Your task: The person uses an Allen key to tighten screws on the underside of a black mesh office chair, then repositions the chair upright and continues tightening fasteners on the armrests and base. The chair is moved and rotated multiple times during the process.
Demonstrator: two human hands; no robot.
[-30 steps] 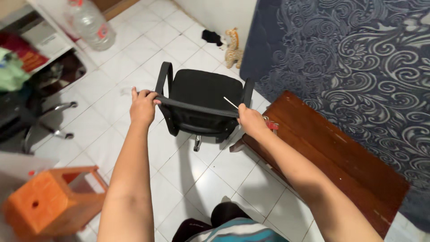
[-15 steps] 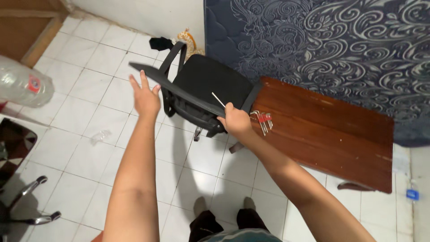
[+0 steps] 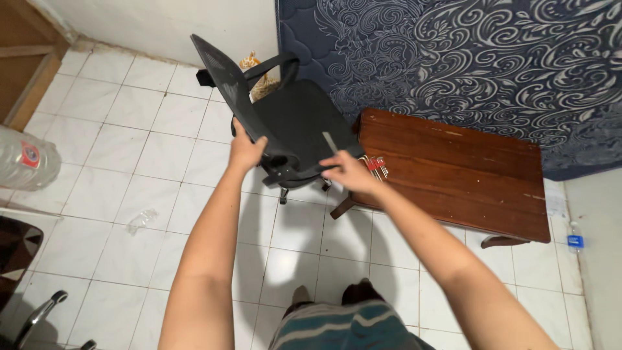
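Backrest (image 3: 223,78) stood tilted against the chair (image 3: 304,129), steadied by the left hand (image 3: 246,148), fingers closed on its lower edge. Right hand (image 3: 346,174), beside the chair, pinched a thin key (image 3: 329,142), apparently for fastening.

A big clear plastic water jug (image 3: 26,165) is lying on the white tiles at my far left, wearing a small red and white label (image 3: 29,155). A small blue-labelled bottle (image 3: 574,240) is sitting at the far right.
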